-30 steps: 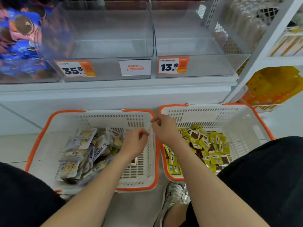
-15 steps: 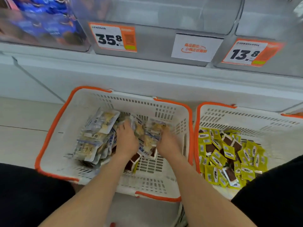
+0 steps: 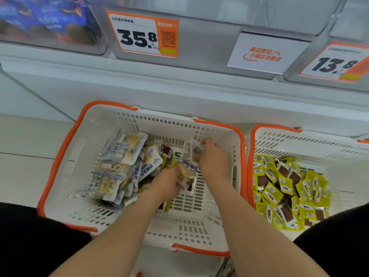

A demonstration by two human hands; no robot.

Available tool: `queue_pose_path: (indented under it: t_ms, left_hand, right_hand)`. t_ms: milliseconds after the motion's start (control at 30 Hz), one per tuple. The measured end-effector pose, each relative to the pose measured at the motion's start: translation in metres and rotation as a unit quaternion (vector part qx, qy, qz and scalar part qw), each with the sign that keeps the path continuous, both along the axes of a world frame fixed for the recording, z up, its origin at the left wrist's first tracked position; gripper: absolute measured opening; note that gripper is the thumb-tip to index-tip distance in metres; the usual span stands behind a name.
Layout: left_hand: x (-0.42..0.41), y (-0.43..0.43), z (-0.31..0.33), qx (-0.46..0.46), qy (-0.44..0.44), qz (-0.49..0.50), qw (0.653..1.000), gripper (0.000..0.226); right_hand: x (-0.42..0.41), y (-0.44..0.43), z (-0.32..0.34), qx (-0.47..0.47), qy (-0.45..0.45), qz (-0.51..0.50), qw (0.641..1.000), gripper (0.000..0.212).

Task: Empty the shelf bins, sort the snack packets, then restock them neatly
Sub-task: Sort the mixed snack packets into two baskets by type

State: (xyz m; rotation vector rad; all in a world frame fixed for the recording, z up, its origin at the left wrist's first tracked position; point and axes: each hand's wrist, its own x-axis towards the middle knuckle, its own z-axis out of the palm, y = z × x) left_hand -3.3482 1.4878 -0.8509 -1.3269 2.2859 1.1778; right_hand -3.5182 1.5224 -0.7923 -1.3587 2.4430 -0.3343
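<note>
Beside the basket point(image 3: 219, 124), yellow packets point(image 3: 279, 188).

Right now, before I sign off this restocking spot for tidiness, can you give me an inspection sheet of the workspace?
Surface: pale floor under both baskets.
Job's things: left basket holds pale packets with a few yellow ones mixed in; right basket holds yellow packets; clear bins above show no packets.
Clutter: nothing seen.
Grippers: left hand and right hand each grip pale packets inside the left basket.
Cables: nothing seen.
Surroundings: price tag 35.8, price tag 13.8, white sign, blue packs in the neighbouring bin.
</note>
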Motion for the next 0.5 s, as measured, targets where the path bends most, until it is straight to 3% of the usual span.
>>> queue_pose_path:
  t_ms: [100,200,300,367,500]
  left_hand:
    - [0.000,0.015,-0.019,-0.038,-0.107,-0.110,0.987,0.057]
    - [-0.008,0.028,-0.026,-0.059,-0.191,-0.149,0.968,0.084]
    - [-0.007,0.028,-0.031,-0.078,-0.202,-0.141,0.966,0.097]
    - [-0.004,0.022,-0.032,-0.075,-0.200,-0.140,0.967,0.102]
    - [-0.005,0.014,-0.026,-0.086,-0.221,-0.176,0.956,0.107]
  right_hand:
    - [-0.006,0.007,-0.009,-0.035,0.167,0.111,0.979,0.039]
    - [-0.005,0.021,-0.019,-0.020,0.230,0.151,0.961,0.036]
    - [0.009,0.040,-0.030,0.090,0.094,0.202,0.971,0.025]
    - [0.019,0.046,-0.035,0.195,-0.026,0.154,0.968,0.018]
    - [0.034,0.056,-0.049,0.307,-0.091,0.086,0.943,0.015]
